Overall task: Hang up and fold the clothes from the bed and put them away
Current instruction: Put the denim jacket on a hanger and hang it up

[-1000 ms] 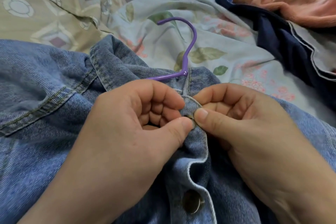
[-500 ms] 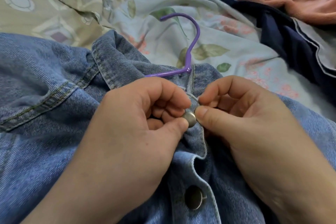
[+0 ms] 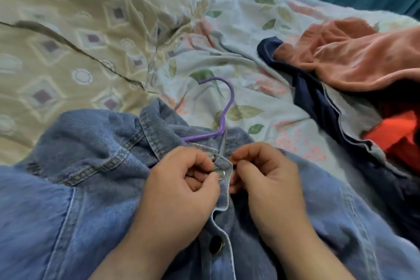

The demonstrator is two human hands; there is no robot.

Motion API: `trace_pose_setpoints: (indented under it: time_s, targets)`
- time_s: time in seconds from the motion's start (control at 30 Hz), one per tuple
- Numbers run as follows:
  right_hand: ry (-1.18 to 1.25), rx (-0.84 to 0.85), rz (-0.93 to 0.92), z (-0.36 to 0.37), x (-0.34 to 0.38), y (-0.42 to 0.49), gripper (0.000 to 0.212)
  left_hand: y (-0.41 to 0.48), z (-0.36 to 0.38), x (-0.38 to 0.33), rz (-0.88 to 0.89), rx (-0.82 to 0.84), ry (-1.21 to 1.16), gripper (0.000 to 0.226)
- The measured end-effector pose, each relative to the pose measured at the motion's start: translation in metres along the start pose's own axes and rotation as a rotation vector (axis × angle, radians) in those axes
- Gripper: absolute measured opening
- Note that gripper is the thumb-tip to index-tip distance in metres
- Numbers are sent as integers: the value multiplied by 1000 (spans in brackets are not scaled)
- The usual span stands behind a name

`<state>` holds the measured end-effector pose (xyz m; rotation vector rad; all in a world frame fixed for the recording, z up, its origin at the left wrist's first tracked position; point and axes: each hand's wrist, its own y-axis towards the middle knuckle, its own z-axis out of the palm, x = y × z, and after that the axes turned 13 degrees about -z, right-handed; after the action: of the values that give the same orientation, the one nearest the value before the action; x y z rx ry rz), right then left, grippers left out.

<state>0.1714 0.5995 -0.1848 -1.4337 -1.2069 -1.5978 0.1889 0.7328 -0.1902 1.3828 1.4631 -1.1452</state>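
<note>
**Button (image 3: 221, 174) through its hole: jacket closed at the neck**

A second ago the metal disc is buried under the denim flap. Half a second ago it shows half out between the two thumbs. Now it sits clear on the flap, between the hands. Judgement: top fastening done, so the jacket (image 3: 91, 188) should stay on the hanger (image 3: 228, 107), whose purple hook lies just beyond the knuckles. Likely next: lift by the hook.

Left hand (image 3: 179, 191) clenched, thumb and forefinger pinching the flap edge right beside the button. Right hand (image 3: 268, 184) curled, thumb on the flap's opposite edge. Its fingertips tuck under, so the exact grip is unclear.

Lower button (image 3: 216, 244), nearer the wrists, is dark; fastened or not, cannot confirm. Hanger shoulders are hidden inside the denim. Jacket sleeves run out of view. Navy garment (image 3: 318, 102) and pink garment (image 3: 354, 57) lie well beyond the right hand, not yet folded.
</note>
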Motion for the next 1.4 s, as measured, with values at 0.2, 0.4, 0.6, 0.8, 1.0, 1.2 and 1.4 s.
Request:
trace_pose_setpoints:
  time_s: [0.2,0.4,0.6,0.8,1.0,1.2,1.4]
  targets:
    - [-324,-48,-144,-7,19,7,25,21,-43,-34,20,-213,277,18]
    - [-1072,531,-21,-29,19,51,22,74,-89,-44,-119,-168,1119,39]
    - [-772,538,71,-38,62,42,13,72,-108,-73,-153,314,1016,54]
    - [-605,431,32,-52,152,23,13,32,-128,-123,-99,301,794,22]
    - [-496,415,36,-65,257,20,10,1,-163,-218,-14,233,741,27]
    - [-357,301,-18,-76,382,4,21,-52,-213,-335,68,250,695,23]
    - [-467,605,-91,-88,533,-19,25,-117,-269,-455,146,223,654,15]
